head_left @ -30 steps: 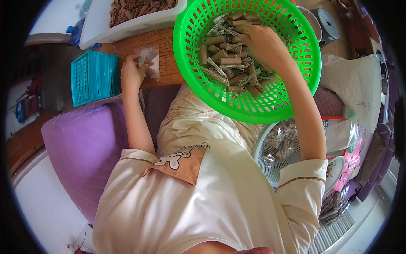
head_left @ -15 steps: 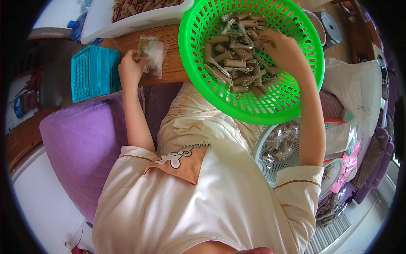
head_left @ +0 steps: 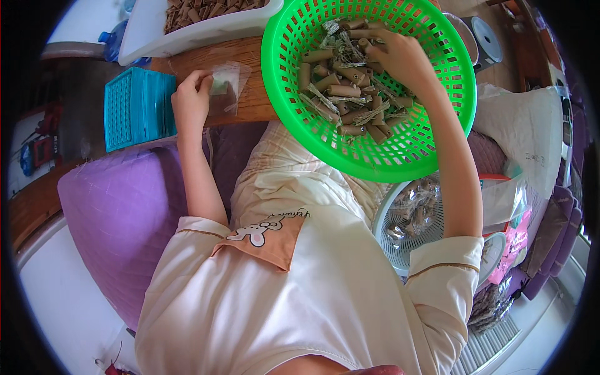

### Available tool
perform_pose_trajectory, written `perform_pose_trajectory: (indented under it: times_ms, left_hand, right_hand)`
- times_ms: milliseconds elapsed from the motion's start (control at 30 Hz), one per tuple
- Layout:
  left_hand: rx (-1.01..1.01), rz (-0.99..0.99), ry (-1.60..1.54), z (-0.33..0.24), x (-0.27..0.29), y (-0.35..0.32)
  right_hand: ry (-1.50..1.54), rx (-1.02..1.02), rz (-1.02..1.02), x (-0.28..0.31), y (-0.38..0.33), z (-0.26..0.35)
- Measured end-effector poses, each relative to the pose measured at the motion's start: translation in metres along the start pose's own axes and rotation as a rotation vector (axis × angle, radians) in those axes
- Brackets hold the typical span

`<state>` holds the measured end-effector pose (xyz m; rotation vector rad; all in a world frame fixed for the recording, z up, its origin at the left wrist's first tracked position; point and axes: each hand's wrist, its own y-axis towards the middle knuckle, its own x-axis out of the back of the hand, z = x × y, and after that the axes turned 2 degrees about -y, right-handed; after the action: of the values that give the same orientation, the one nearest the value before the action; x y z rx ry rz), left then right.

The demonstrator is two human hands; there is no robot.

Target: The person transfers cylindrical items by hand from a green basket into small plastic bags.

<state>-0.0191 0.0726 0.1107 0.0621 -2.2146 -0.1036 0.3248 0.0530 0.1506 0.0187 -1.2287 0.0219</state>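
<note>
My left hand (head_left: 190, 100) is over the wooden table, with thumb and forefinger closed on the edge of a small clear plastic bag (head_left: 232, 94). A pale greenish patch shows inside that bag. My right hand (head_left: 403, 59) reaches into a bright green slotted basket (head_left: 369, 172), its fingertips pinched around a small brown tube (head_left: 364, 44) at the top of the pile. Several more brown tubes (head_left: 344, 90) lie in the basket, mixed with crinkled clear wrappers or strips (head_left: 340, 47). The fingertips of my right hand are partly hidden.
Left of my left hand stands a turquoise plastic box (head_left: 140, 106) with a perforated side. A white tray (head_left: 206, 37) of brown pieces sits at the back of the table (head_left: 250, 59). Below the basket, a pale round basket (head_left: 390, 250) holds wrapped items. A purple cushion (head_left: 119, 206) is at left.
My right hand has moved slightly left and farther back in the basket, onto a tube. The plastic bag beside my left hand has shifted and spread wider; my left hand has moved slightly left.
</note>
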Motion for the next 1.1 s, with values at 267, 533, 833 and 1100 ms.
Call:
perform_pose_trajectory:
  times_ms: [267, 533, 833, 1100]
  left_hand:
    - [-0.058, -0.065, -0.097, -0.019, 0.019, -0.008]
    - [-0.140, -0.076, -0.349, -0.052, 0.027, -0.015]
    - [-0.288, -0.180, -0.524, -0.079, 0.024, -0.025]
    - [-0.345, -0.137, -0.486, -0.088, 0.021, -0.028]
  right_hand:
    - [0.187, -0.021, 0.175, -0.013, 0.013, 0.000]
    - [-0.023, -0.116, 0.213, 0.020, -0.006, -0.022]
    - [-0.436, 0.150, -0.384, 0.066, -0.029, -0.011]
    - [-0.413, 0.236, -1.037, 0.134, -0.041, 0.007]
